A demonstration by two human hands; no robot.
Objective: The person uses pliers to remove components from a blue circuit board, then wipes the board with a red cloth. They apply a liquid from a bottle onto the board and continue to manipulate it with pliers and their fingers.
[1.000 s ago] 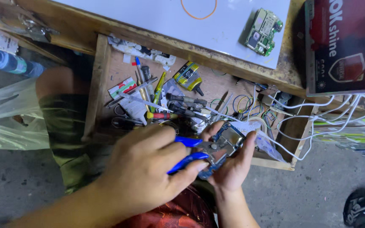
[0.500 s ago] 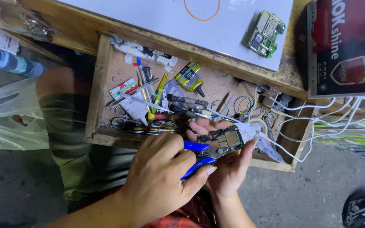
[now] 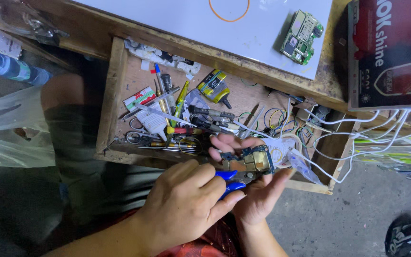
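Resting on right hand (image 3: pixel 258 190) fingers (image 3: pixel 224 143), circuit board (image 3: pixel 248 161); left hand (image 3: pixel 186 204) gripping blue-handled pliers (image 3: pixel 229 181).

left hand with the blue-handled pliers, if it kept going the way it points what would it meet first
Most likely the small circuit board cradled in the right hand: the left hand aims its blue-handled pliers right at it, though depth is unclear.

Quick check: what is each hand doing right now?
Left hand: closed on blue-handled pliers.
Right hand: holding a small blue and gold circuit board.
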